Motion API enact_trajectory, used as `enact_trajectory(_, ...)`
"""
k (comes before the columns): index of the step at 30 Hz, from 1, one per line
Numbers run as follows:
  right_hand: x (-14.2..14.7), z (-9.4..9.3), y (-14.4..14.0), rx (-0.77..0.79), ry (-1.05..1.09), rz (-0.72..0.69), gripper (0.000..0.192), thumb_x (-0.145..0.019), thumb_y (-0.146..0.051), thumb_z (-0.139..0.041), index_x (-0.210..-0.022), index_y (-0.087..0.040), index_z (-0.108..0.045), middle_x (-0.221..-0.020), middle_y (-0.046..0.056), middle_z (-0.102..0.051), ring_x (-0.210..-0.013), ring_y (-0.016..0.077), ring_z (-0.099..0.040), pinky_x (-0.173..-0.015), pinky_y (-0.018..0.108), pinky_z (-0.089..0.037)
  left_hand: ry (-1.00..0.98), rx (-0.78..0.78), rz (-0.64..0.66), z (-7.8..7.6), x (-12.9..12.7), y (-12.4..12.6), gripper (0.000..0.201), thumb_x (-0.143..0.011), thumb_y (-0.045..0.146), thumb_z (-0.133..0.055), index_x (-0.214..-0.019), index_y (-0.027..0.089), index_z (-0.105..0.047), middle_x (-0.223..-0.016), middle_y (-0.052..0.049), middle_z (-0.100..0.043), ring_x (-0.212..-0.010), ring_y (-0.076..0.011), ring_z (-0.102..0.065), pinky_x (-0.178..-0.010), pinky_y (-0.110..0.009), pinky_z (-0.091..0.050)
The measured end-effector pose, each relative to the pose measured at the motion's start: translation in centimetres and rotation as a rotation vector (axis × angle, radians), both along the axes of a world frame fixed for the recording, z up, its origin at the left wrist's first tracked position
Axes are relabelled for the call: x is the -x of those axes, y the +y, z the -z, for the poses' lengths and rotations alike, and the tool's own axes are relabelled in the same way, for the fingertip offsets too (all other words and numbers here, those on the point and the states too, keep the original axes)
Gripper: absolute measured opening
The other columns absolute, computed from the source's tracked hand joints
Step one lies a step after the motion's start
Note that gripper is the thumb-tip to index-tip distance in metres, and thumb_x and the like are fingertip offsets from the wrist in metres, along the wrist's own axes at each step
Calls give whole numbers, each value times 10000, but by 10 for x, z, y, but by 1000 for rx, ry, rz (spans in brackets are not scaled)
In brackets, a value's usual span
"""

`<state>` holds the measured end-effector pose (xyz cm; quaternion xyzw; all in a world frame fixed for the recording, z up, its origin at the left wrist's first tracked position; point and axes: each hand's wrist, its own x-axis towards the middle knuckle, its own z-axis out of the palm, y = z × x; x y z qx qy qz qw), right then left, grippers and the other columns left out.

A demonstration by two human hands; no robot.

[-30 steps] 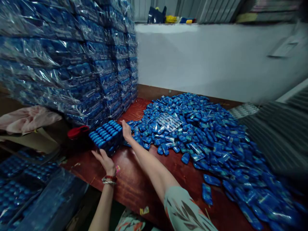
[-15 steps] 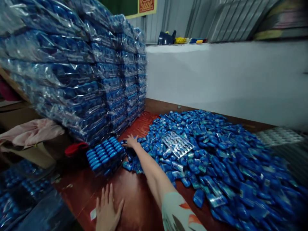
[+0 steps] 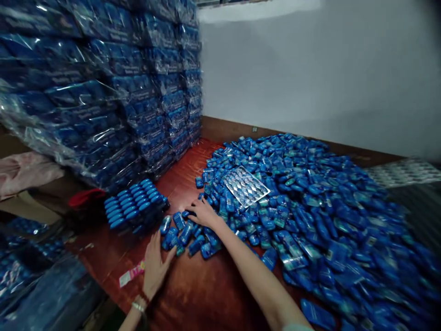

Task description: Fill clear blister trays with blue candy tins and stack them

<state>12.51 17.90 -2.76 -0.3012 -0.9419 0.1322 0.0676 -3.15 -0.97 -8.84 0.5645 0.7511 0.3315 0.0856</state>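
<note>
Small blue glossy packs (image 3: 186, 232) lie in a loose cluster between my two hands on the red-brown tabletop. My right hand (image 3: 202, 213) reaches over the edge of this cluster, fingers spread and touching packs. My left hand (image 3: 155, 263), with a bracelet at the wrist, rests open at the cluster's near left side, fingers stretched forward. Just beyond my left hand stands a neat block of stacked blue packs (image 3: 132, 207), its rounded ends upward in rows. To the right spreads a large heap of the same packs (image 3: 296, 197), with a silvery moulded sheet (image 3: 245, 186) on top.
Tall stacks of plastic-wrapped blue bundles (image 3: 103, 96) rise at the left, against a white wall (image 3: 292, 69). A red object (image 3: 86, 197) sits beside the block. By my left wrist lies a pink label strip (image 3: 132, 272). Another moulded sheet (image 3: 406, 172) lies far right.
My right hand has drawn back from beside the block, and several packs now lie nearer me. My left hand has moved forward to those packs. The view has tipped downward.
</note>
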Motion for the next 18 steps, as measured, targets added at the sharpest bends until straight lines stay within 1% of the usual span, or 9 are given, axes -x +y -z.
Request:
enact_trajectory(2, -26, 0, -23, -62, 11, -5, 336, -876, -338, -496, -1192, -240, -554, -1098, 85, -579, -1130, 220, -478, -1054, 456, -233, -75, -27, 4, -2, -18, 16, 613, -874, 461, -410, -1404, 187, -267, -1410, -126, -382, -1322, -277, -316, -1072, -510, -276)
enact_trajectory(5, -65, -3, -56, -137, 17, 4, 361, -889, -292, -469, -1245, -240, -508, -1206, 96, -547, -1226, 227, -413, -1073, 466, -215, -112, -40, 91, 2, -54, 28, 541, -889, 442, -396, -1360, 179, -361, -1391, -130, -408, -1335, -279, -289, -1085, -527, -245)
enact_trajectory(8, -102, -6, -82, -175, -1, 48, 399, -885, -279, -474, -1282, -239, -485, -1334, 96, -479, -1310, 232, -319, -1095, 465, -191, -145, 22, 222, 7, -92, 23, 530, -894, 442, -386, -1339, 154, -401, -1421, -145, -364, -1370, -296, -198, -1086, -548, -225)
enact_trajectory(10, -123, -8, -96, -178, 1, 97, 406, -886, -304, -477, -1285, -227, -491, -1374, 101, -448, -1329, 227, -296, -1093, 455, -213, -176, 62, 326, 6, -111, 15, 552, -892, 445, -392, -1360, 153, -371, -1456, -138, -308, -1388, -298, -131, -1093, -558, -195)
enact_trajectory(11, -132, -9, -101, -172, 12, 116, 404, -890, -323, -473, -1281, -223, -499, -1380, 102, -445, -1328, 225, -302, -1088, 451, -231, -201, 74, 384, 4, -116, 11, 559, -895, 437, -391, -1379, 163, -338, -1466, -129, -292, -1391, -287, -126, -1099, -551, -188)
enact_trajectory(13, -146, -11, -111, -150, 62, 141, 364, -900, -351, -460, -1230, -227, -549, -1332, 90, -504, -1287, 218, -377, -1073, 454, -263, -255, 65, 452, -4, -117, 8, 551, -906, 404, -380, -1406, 194, -280, -1466, -112, -301, -1386, -255, -171, -1104, -521, -203)
enact_trajectory(15, -157, -15, -115, -139, 159, 189, 292, -913, -325, -439, -1131, -242, -615, -1188, 62, -619, -1166, 195, -508, -1057, 458, -287, -276, -3, 425, -12, -104, 12, 522, -912, 364, -376, -1405, 223, -276, -1451, -102, -329, -1361, -233, -250, -1097, -484, -242)
enact_trajectory(16, -161, -17, -114, -147, 225, 241, 271, -918, -302, -427, -1078, -245, -638, -1098, 49, -663, -1082, 181, -563, -1044, 452, -305, -256, -49, 373, -16, -94, 18, 507, -909, 347, -381, -1394, 223, -301, -1441, -107, -342, -1346, -234, -282, -1089, -476, -259)
enact_trajectory(18, -166, -25, -103, -196, 366, 404, 269, -920, -278, -408, -1014, -236, -657, -969, 45, -693, -950, 172, -608, -992, 426, -364, -145, -100, 191, -22, -69, 35, 493, -889, 332, -411, -1357, 183, -371, -1425, -148, -350, -1329, -279, -300, -1068, -503, -269)
